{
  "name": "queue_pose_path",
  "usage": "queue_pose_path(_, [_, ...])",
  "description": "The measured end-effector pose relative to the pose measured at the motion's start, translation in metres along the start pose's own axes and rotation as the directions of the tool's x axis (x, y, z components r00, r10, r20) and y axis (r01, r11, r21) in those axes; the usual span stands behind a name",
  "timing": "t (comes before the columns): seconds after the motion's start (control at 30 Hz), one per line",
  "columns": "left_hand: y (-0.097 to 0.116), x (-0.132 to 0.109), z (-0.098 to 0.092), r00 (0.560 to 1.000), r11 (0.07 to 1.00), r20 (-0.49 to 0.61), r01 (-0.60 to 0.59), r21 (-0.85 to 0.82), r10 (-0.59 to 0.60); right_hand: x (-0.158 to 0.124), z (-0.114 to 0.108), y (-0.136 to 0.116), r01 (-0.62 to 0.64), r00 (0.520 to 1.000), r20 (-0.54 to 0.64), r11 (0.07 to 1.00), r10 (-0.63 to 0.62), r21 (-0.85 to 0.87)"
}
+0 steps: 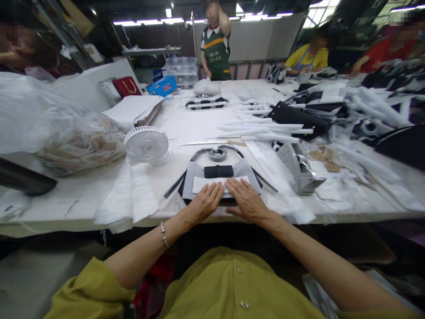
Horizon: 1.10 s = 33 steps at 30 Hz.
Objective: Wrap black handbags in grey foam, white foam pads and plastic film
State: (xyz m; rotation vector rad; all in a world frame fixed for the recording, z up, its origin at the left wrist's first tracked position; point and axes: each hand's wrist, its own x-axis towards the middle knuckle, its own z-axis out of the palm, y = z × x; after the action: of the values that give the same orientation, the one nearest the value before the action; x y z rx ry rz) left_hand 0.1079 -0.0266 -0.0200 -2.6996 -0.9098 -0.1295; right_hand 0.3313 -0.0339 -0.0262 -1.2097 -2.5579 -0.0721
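White paper sheet [212,182] on black bag [218,171], near edge hidden under left hand [203,203] and right hand [245,201], both spread flat

Black bag [218,171] lies flat at the near edge of the surface [186,124], its body largely covered by a pale grey wrapping sheet [191,177]. A white paper strip [203,182] lies across the front. The strap [198,153] arcs flat beyond the bag, with a grey wrapped coil [217,154] at mid-arc.
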Motion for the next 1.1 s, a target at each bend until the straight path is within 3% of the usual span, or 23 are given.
queue_pose_path(0.27, [-0.025, 0.009, -0.014, 0.997, 0.993, -0.066, -0.047, -0.111, 0.04, 0.015, -0.003, -0.004, -0.069, 0.996, -0.066, 0.992, 0.062, -0.102])
queue_pose_path(0.47, [-0.006, 0.003, 0.008, 0.986, 0.997, -0.146, 0.078, -0.022, -0.08, 0.02, 0.013, -0.005, -0.011, 0.988, -0.152, 0.989, -0.011, -0.144])
queue_pose_path(0.73, [0.011, 0.015, 0.03, 0.892, 0.959, -0.394, 0.272, 0.074, -0.223, 0.026, 0.017, -0.008, -0.049, 0.976, -0.219, 0.993, 0.025, -0.106])
queue_pose_path(0.87, [0.007, 0.013, 0.035, 0.85, 0.965, -0.47, 0.264, -0.012, -0.238, 0.027, 0.018, -0.009, -0.075, 0.958, -0.281, 0.994, 0.05, -0.078])
queue_pose_path(1.0, [0.001, 0.011, 0.033, 0.849, 0.978, -0.488, 0.196, -0.064, -0.203, 0.029, 0.025, -0.01, -0.101, 0.945, -0.318, 0.993, 0.077, -0.057])
queue_pose_path(1.1, [0.0, 0.01, 0.036, 0.809, 0.974, -0.545, 0.202, -0.098, -0.222, 0.026, 0.036, -0.011, -0.122, 0.939, -0.331, 0.99, 0.092, -0.071])
